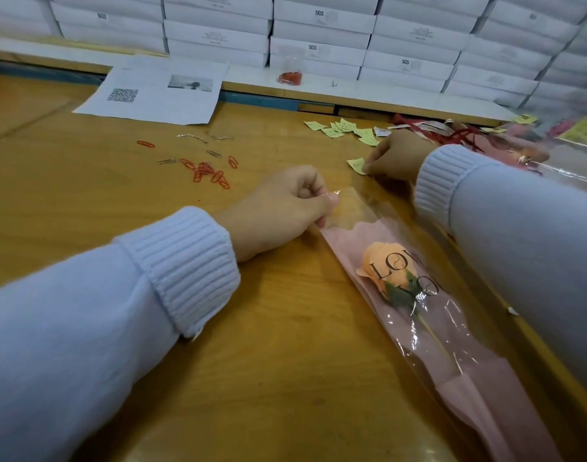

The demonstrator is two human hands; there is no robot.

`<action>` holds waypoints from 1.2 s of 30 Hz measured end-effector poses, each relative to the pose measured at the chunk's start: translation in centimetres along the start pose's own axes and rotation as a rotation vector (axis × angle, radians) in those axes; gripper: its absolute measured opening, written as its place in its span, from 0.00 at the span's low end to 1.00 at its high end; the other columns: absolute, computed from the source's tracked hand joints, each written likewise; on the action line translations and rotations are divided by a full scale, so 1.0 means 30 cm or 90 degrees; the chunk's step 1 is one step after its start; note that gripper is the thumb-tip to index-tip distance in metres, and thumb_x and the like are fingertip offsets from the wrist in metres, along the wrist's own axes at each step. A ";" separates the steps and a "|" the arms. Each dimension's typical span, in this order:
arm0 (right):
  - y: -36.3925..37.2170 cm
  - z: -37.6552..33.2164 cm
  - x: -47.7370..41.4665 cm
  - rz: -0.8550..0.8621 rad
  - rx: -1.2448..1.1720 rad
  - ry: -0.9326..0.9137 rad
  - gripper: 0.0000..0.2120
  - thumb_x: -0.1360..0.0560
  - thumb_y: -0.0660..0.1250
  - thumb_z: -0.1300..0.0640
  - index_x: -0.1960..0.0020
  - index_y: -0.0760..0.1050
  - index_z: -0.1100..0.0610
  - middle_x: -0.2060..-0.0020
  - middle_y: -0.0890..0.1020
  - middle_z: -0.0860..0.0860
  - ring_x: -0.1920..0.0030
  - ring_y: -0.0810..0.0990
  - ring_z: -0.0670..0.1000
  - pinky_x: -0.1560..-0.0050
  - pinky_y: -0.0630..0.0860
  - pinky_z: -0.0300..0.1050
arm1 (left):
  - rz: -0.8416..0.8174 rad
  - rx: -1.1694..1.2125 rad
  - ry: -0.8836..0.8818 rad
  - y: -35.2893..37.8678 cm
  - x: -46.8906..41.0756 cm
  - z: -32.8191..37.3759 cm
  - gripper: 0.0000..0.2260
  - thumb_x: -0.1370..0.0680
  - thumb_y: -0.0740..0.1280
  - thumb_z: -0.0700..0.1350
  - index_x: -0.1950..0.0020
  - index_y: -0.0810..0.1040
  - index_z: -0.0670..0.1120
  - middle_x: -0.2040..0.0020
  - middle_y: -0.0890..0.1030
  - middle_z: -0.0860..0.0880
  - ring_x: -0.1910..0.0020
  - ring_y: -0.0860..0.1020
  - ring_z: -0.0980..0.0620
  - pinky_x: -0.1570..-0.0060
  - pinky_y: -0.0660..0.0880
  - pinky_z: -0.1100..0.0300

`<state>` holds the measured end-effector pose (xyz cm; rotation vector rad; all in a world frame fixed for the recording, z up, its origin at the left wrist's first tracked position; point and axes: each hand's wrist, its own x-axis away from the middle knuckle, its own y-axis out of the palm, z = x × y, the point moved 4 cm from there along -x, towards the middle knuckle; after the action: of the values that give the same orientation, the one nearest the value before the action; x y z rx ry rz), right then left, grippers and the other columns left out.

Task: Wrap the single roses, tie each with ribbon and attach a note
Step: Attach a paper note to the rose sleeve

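Head view, looking down at the wooden surface (85,168).

- Left grip (278,208): fingers curled, thumb and fingertips pinching the clear top edge of the wrap sleeve (458,348). The heel of the hand rests on the surface.
- Right grip (397,155): fingers curled downward, closed on the right edge of a single yellow-green note (356,165). The note lies flat on the surface just beyond the sleeve's open end.
- I see the rose (387,265), a peach bloom with green leaves and a thin stem, lying inside the sleeve. The bloom points toward the left grip and the stem runs back toward the lower right. The sleeve is clear film over pink paper, with dark printed lettering across the bloom. It lies diagonally on the surface between my two forearms.
- I see no ribbon on this sleeve.
- Loose notes (343,130) of the same colour are scattered farther back, near the right grip.
- A tangle of red ribbon (452,133) lies to the right of them, partly blurred.
- Red paper clips (208,173) sit in a loose heap to the left of the left grip, with a few silver ones among them.
- A printed sheet (152,91) with a square code lies at the back left.
- Stacked white boxes (322,31) line the far edge, with a small clear bag (290,75) holding red pieces in front of them.
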<state>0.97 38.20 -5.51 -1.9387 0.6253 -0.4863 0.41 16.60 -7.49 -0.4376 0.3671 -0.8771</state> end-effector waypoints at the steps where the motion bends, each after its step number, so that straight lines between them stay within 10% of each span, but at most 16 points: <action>1: 0.005 -0.005 0.000 0.000 0.006 -0.009 0.09 0.24 0.68 0.56 0.46 0.79 0.57 0.55 0.80 0.51 0.60 0.74 0.45 0.66 0.67 0.37 | -0.001 0.003 -0.002 0.000 0.000 0.000 0.07 0.21 0.64 0.49 0.58 0.73 0.50 0.73 0.79 0.60 0.73 0.75 0.67 0.70 0.68 0.72; 7: 0.016 -0.028 0.021 0.009 0.033 -0.023 0.23 0.22 0.64 0.49 0.30 0.69 0.57 0.34 0.74 0.54 0.39 0.74 0.53 0.41 0.69 0.46 | 0.002 -0.007 -0.006 0.001 0.001 0.004 0.06 0.22 0.64 0.49 0.58 0.74 0.50 0.72 0.79 0.60 0.73 0.74 0.67 0.67 0.69 0.68; 15: 0.013 -0.036 0.019 0.005 0.003 0.036 0.17 0.24 0.67 0.55 0.38 0.73 0.61 0.44 0.79 0.56 0.46 0.78 0.54 0.45 0.75 0.45 | 0.001 -0.004 -0.015 -0.001 -0.001 -0.003 0.06 0.22 0.65 0.49 0.58 0.74 0.50 0.72 0.80 0.59 0.74 0.74 0.66 0.65 0.70 0.66; 20: 0.016 -0.060 0.098 0.006 -0.340 0.026 0.08 0.26 0.70 0.61 0.49 0.77 0.52 0.57 0.81 0.51 0.67 0.78 0.44 0.72 0.75 0.33 | 0.002 0.021 -0.017 -0.003 -0.006 -0.006 0.05 0.22 0.65 0.47 0.58 0.74 0.49 0.72 0.80 0.59 0.72 0.76 0.66 0.71 0.71 0.73; 25: 0.006 -0.126 0.260 -0.106 -0.489 -0.063 0.09 0.23 0.63 0.67 0.49 0.78 0.56 0.61 0.82 0.53 0.72 0.79 0.44 0.77 0.68 0.33 | 0.009 0.059 -0.023 -0.001 -0.004 -0.013 0.02 0.22 0.66 0.44 0.54 0.75 0.48 0.70 0.81 0.57 0.72 0.76 0.65 0.71 0.71 0.72; 36: 0.017 -0.079 0.476 -0.012 -0.563 -0.091 0.05 0.24 0.64 0.69 0.53 0.75 0.61 0.61 0.84 0.57 0.61 0.84 0.49 0.57 0.82 0.39 | -0.023 0.097 0.020 -0.008 0.022 0.015 0.04 0.24 0.67 0.46 0.51 0.75 0.49 0.59 0.84 0.56 0.67 0.79 0.62 0.67 0.74 0.70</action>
<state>10.69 27.57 -4.08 -2.7781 0.8070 -0.0575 0.85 16.04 -7.08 -0.2898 0.3194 -0.9404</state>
